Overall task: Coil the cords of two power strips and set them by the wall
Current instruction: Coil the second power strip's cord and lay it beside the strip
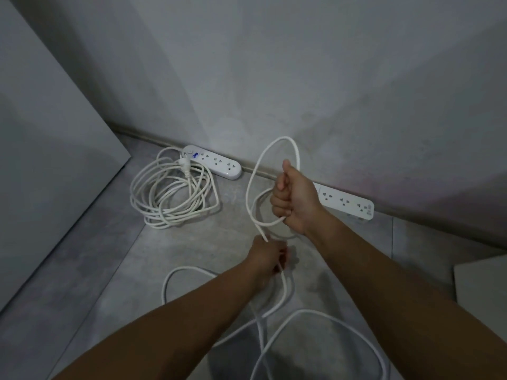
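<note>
One white power strip [212, 162] lies against the base of the wall at the left, its cord [172, 197] piled in a loose coil in front of it with the plug on top. A second white power strip [347, 202] lies along the wall at the right, partly hidden behind my right hand [293, 198]. That hand is raised in a fist around a couple of loops of the second strip's white cord [253, 182]. My left hand [270, 257] is lower and closer to me, pinching the same cord where it runs down to the floor.
Loose lengths of the second cord [301, 322] sprawl in wide loops on the grey floor between my forearms. A tall grey panel [41, 160] stands at the left. The corner of a pale flat object [482, 283] shows at the right edge.
</note>
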